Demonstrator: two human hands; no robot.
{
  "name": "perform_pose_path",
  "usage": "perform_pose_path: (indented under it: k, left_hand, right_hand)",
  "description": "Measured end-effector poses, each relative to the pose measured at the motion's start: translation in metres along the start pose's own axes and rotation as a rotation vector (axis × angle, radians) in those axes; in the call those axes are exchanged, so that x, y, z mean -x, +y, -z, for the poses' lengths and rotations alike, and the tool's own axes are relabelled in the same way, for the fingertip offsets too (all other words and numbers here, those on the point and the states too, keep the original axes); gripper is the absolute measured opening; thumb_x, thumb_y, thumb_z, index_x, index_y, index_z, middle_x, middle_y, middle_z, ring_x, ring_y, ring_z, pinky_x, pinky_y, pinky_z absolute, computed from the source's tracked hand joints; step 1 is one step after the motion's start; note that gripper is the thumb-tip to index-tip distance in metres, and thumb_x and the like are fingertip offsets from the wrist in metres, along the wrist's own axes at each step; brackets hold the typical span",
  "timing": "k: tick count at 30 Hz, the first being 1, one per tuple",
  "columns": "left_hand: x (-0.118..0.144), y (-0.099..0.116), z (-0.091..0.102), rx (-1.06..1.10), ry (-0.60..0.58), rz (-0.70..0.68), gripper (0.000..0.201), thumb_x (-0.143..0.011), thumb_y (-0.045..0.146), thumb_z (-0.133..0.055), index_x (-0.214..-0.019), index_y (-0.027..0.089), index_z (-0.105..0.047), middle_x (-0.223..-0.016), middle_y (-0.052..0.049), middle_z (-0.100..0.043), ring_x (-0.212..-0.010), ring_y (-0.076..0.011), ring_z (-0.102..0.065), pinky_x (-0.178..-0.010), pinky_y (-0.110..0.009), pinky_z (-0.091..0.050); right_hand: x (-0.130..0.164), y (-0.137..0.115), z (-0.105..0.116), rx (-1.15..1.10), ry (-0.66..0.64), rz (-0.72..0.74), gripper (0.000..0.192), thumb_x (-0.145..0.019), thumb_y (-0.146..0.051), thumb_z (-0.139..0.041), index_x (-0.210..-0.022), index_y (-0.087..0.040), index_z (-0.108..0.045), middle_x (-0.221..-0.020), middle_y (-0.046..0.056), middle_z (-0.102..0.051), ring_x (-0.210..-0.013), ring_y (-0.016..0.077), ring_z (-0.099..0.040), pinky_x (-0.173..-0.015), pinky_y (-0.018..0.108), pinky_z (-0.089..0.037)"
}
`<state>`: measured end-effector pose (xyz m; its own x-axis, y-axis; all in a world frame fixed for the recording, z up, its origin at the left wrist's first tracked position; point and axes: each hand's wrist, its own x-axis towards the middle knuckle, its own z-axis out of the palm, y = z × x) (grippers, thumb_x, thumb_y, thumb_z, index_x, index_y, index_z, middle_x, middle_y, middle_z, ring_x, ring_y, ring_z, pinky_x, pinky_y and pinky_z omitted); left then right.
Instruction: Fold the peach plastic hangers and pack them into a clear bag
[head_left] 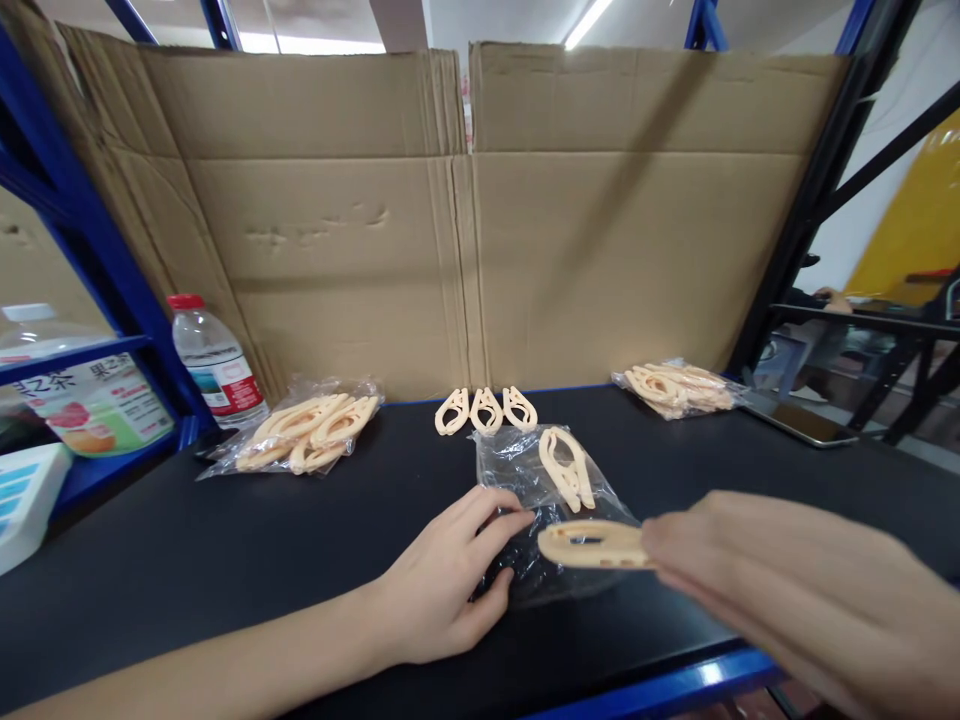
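My right hand, a little blurred, grips a beige clothes peg by one end and holds it above the table edge-on. Its rounded end points left, over a clear plastic bag lying flat. My left hand rests at the bag's left side, fingers curved and apart, fingertips touching the film. Another beige peg lies on the upper right of the bag, its legs toward me. Behind the bag, three pegs stand in a row: left peg, middle peg, right peg.
Bagged pegs lie at the left and back right of the black table. A phone is at far right. A red-capped bottle stands back left. Cardboard walls the back; a blue-edged rim runs along the front.
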<state>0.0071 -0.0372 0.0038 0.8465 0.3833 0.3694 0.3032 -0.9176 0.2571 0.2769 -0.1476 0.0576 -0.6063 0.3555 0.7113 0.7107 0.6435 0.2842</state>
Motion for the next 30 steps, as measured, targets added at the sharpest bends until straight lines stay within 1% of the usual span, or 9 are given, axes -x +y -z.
perform_pose_path:
  k: [3,5,10,14,19,21,24,28,30]
  left_hand:
    - [0.0,-0.001,-0.001,0.012,0.008,-0.002,0.05,-0.084,0.009,-0.048,-0.133,0.016,-0.041,-0.126,-0.012,-0.046,-0.112,-0.0214,-0.048,-0.099,-0.036,-0.045]
    - [0.0,-0.001,-0.002,0.014,0.021,-0.011,0.051,-0.084,0.008,-0.048,-0.134,0.016,-0.04,-0.127,-0.012,-0.045,-0.114,-0.0216,-0.047,-0.1,-0.037,-0.044]
    - [0.0,-0.002,-0.002,0.014,0.022,-0.03,0.051,-0.083,0.007,-0.048,-0.132,0.016,-0.04,-0.127,-0.012,-0.046,-0.114,-0.022,-0.047,-0.1,-0.037,-0.046]
    - [0.001,-0.001,-0.002,0.004,0.022,-0.029,0.054,-0.082,0.007,-0.048,-0.134,0.015,-0.039,-0.127,-0.012,-0.046,-0.114,-0.0224,-0.047,-0.101,-0.037,-0.045]
    - [0.002,-0.001,-0.002,-0.004,0.03,-0.024,0.057,-0.081,0.006,-0.048,-0.136,0.016,-0.037,-0.129,-0.012,-0.045,-0.117,-0.0219,-0.046,-0.102,-0.036,-0.044]
    - [0.002,-0.001,-0.002,-0.015,0.032,-0.024,0.058,-0.081,0.007,-0.048,-0.137,0.017,-0.036,-0.129,-0.011,-0.046,-0.116,-0.0219,-0.047,-0.101,-0.037,-0.045]
    - [0.001,-0.001,-0.002,-0.033,0.034,-0.006,0.056,-0.079,0.008,-0.049,-0.133,0.019,-0.039,-0.127,-0.011,-0.047,-0.113,-0.0231,-0.049,-0.097,-0.038,-0.048]
    - [-0.001,0.001,0.0,-0.04,0.018,-0.002,0.05,-0.08,0.009,-0.048,-0.128,0.02,-0.044,-0.122,-0.011,-0.05,-0.109,-0.0237,-0.051,-0.093,-0.039,-0.049]
    - [-0.001,0.001,0.0,-0.04,0.012,-0.001,0.047,-0.081,0.009,-0.048,-0.127,0.02,-0.046,-0.121,-0.01,-0.051,-0.108,-0.0233,-0.051,-0.093,-0.038,-0.049]
  right_hand:
    - [-0.012,-0.019,-0.015,0.042,-0.072,0.115,0.036,-0.093,-0.011,-0.033,-0.1,-0.011,-0.068,-0.085,0.011,-0.073,-0.074,0.0214,-0.067,-0.069,0.032,-0.055]
    - [-0.018,-0.025,-0.034,0.029,-0.088,0.107,0.039,-0.088,-0.002,-0.03,-0.089,-0.01,-0.069,-0.077,0.012,-0.07,-0.066,0.0203,-0.064,-0.062,0.032,-0.054]
    - [-0.016,-0.031,-0.09,0.048,-0.167,0.131,0.024,-0.086,-0.004,-0.045,-0.097,-0.003,-0.066,-0.079,0.013,-0.066,-0.064,0.0211,-0.062,-0.055,0.032,-0.054]
    - [-0.016,-0.025,-0.116,0.082,-0.293,0.12,0.026,-0.082,-0.004,-0.052,-0.104,-0.001,-0.064,-0.088,0.016,-0.068,-0.073,0.0229,-0.065,-0.064,0.034,-0.057]
    - [-0.026,-0.02,-0.109,0.017,-0.501,0.032,0.031,-0.081,-0.007,-0.054,-0.111,-0.001,-0.062,-0.103,0.02,-0.067,-0.098,0.028,-0.064,-0.086,0.038,-0.054]
    - [-0.028,-0.019,-0.096,-0.059,-0.509,0.005,0.034,-0.081,-0.004,-0.051,-0.113,-0.003,-0.061,-0.108,0.02,-0.067,-0.102,0.0259,-0.063,-0.088,0.036,-0.052]
    - [-0.033,-0.007,-0.077,-0.22,-0.41,-0.102,0.033,-0.081,-0.003,-0.044,-0.107,-0.011,-0.063,-0.095,0.011,-0.069,-0.085,0.0183,-0.066,-0.078,0.03,-0.052]
    - [-0.053,0.04,-0.084,-0.235,-0.199,-0.128,0.026,-0.087,-0.008,-0.042,-0.095,-0.014,-0.065,-0.081,0.006,-0.067,-0.072,0.0158,-0.062,-0.07,0.029,-0.049]
    - [-0.066,0.072,-0.107,-0.157,-0.305,-0.156,0.027,-0.087,-0.009,-0.043,-0.101,-0.015,-0.065,-0.091,0.008,-0.068,-0.084,0.0183,-0.062,-0.077,0.031,-0.048]
